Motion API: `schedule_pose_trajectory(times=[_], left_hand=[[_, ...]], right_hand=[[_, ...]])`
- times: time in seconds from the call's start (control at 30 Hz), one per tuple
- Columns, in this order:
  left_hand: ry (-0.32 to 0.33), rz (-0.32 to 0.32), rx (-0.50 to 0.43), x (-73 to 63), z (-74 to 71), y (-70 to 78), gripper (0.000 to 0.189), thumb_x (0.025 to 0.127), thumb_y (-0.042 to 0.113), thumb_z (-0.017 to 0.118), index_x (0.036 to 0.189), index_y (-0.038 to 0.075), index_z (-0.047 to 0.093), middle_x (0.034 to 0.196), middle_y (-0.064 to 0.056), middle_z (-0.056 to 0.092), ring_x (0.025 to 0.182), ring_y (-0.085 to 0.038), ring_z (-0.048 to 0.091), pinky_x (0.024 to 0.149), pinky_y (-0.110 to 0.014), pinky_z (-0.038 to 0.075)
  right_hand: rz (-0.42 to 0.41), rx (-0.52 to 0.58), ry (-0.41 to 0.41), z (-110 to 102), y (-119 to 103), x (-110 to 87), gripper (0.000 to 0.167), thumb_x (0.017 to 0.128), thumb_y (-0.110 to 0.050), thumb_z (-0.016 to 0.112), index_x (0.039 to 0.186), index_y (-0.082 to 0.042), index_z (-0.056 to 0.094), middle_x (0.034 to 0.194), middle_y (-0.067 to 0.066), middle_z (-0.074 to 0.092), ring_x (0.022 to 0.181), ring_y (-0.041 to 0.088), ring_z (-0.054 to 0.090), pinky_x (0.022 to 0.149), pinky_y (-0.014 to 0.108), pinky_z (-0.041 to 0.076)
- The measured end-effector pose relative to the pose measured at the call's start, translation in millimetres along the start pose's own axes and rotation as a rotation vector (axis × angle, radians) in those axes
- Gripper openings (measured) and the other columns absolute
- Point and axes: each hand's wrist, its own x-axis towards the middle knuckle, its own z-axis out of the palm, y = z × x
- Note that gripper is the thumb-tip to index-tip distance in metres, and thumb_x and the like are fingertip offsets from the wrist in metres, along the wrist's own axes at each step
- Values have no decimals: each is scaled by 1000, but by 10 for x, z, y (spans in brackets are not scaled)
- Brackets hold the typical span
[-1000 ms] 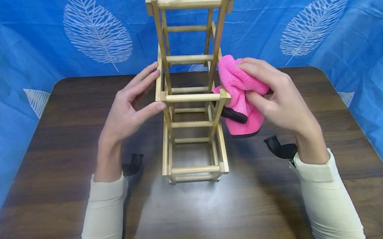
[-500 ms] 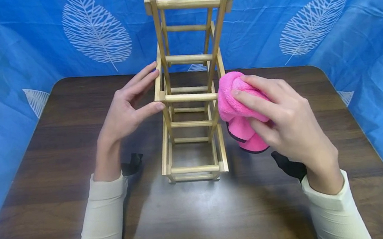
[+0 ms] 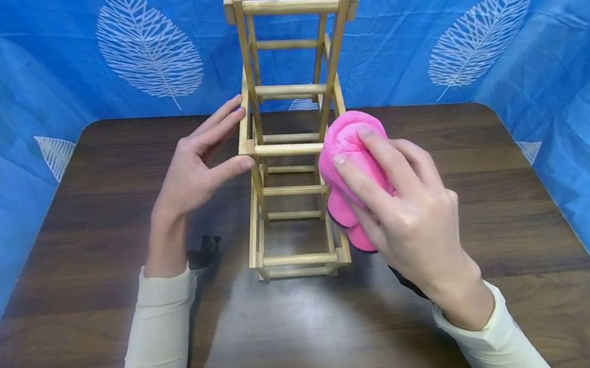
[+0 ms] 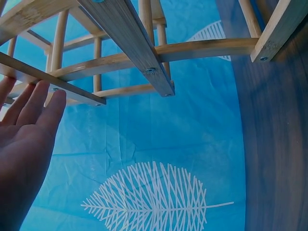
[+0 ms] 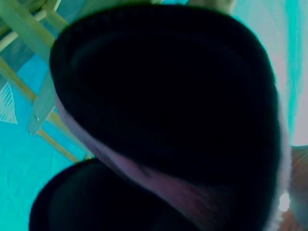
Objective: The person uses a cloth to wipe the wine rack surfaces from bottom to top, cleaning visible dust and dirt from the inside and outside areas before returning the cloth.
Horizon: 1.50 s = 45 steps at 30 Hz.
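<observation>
A tall wooden rack (image 3: 291, 149) of pale slats and dowels stands on the table, its top cut off by the head view's upper edge. My left hand (image 3: 184, 169) rests on its left side, fingertips against the side rail and thumb near the front corner. In the left wrist view, the straight fingers (image 4: 41, 108) touch a slat of the rack. My right hand (image 3: 413, 213) grips a bunched pink cloth (image 3: 345, 120) with dark edging, held over the rack's front right corner, which it hides. Dark folds of the cloth (image 5: 168, 96) fill most of the right wrist view.
The dark wood-grain table (image 3: 98, 328) has rounded far corners. Behind it and at both sides hangs a blue sheet (image 3: 392, 27) printed with white leaves. A black strap (image 3: 204, 252) shows at the left wrist.
The right hand has brought the pink cloth from the right side rail toward me and leftward, onto the front right corner. The left hand and the rack have stayed put.
</observation>
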Motion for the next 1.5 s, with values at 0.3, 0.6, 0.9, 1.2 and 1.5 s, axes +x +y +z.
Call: schedule_pose_trajectory(times=[0.3, 0.6, 0.9, 1.2, 1.5], left_hand=[[-3, -7, 10, -3, -20, -5, 60, 87, 5, 76, 141, 0, 52, 153, -10, 41, 142, -23, 35, 114, -37, 31], [-4, -17, 3, -18, -32, -1, 61, 86, 6, 76, 141, 0, 51, 153, -10, 40, 142, -23, 35, 114, -38, 31], [0, -34, 7, -20, -42, 27, 61, 85, 3, 77, 141, 2, 52, 153, -9, 41, 142, -23, 36, 113, -37, 33], [-2, -29, 38, -27, -29, 29, 62, 85, 6, 77, 142, 4, 52, 153, -8, 41, 141, -22, 36, 112, -41, 34], [-6, -30, 45, -4, -10, 35, 61, 85, 5, 77, 141, 4, 53, 153, -7, 41, 142, -22, 36, 111, -47, 34]], right_hand=[[-1, 65, -195, 46, -38, -3, 50, 84, -15, 75, 133, -11, 62, 141, 27, 46, 135, 45, 37, 81, 67, 49], [148, 199, -36, 148, -15, -45, 61, 79, -10, 73, 135, 6, 53, 141, 28, 46, 131, 42, 43, 96, 61, 46], [71, 168, -97, 234, -76, -1, 50, 77, -2, 79, 125, -6, 67, 137, 28, 48, 128, 43, 44, 97, 58, 47], [45, 39, -146, 402, -263, 51, 53, 83, -33, 80, 125, -4, 67, 137, 31, 45, 130, 48, 40, 92, 58, 49], [24, 16, -168, 505, -359, 89, 34, 88, -15, 73, 120, -5, 69, 136, 28, 51, 130, 47, 43, 87, 60, 48]])
